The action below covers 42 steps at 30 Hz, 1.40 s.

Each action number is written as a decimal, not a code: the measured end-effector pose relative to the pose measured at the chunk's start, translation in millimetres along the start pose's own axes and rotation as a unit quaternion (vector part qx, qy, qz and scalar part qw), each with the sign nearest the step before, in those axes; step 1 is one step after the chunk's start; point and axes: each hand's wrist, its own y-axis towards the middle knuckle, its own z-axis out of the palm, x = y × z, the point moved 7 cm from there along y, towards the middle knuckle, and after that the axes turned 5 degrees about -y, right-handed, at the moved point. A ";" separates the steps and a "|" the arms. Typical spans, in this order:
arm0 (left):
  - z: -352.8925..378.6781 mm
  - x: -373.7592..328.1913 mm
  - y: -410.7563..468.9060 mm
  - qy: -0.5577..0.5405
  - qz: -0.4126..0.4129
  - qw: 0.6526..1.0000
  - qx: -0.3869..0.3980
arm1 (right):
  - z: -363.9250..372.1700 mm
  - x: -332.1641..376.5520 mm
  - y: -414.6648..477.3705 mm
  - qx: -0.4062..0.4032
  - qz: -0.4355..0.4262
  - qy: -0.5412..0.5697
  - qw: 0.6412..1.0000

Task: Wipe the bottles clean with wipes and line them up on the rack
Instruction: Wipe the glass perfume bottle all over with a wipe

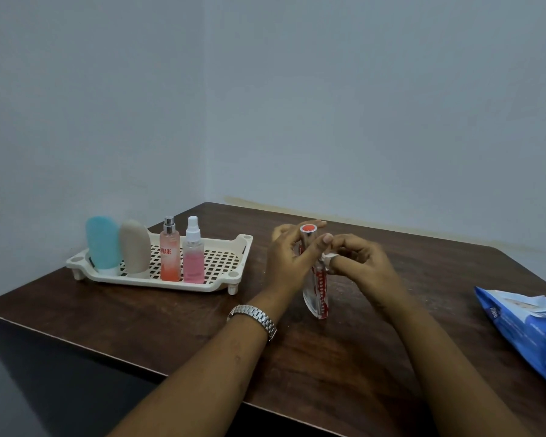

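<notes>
Scrubbing bottle five: the left hand (289, 260) gripped the clear red-printed bottle with the silver cap (319, 298) upright over the dark wooden bench (328, 357). The right hand (360, 263), fingers curled, pinched a small white wipe (327, 258) against its side. Four stood lined on the cream perforated plastic rack (158, 283) (teal squeeze bottle (103, 244), beige squeeze bottle (135, 247), orange spray bottle (170, 257), pink spray bottle (193, 260)), so seemingly only this one remained to place.

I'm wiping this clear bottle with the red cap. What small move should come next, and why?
Probably draw the wipe down toward the base. Your right hand pinches it against the upper part of the clear bottle, which your left hand grips near the cap. The lower half is uncovered and may need wiping. The rack has room beside the pink spray bottle.
</notes>
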 end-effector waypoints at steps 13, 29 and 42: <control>25.4 15.9 -7.5 0.024 -0.058 0.992 0.111 | -19.0 28.7 -10.5 -0.199 -0.120 -0.056 0.971; 26.8 11.4 -10.6 0.010 -0.080 0.989 0.121 | -21.4 6.7 -4.3 -0.053 0.017 -0.091 0.994; 23.7 2.9 -11.7 0.007 -0.050 0.990 0.135 | -1.7 6.6 -2.4 -0.062 0.021 0.026 0.998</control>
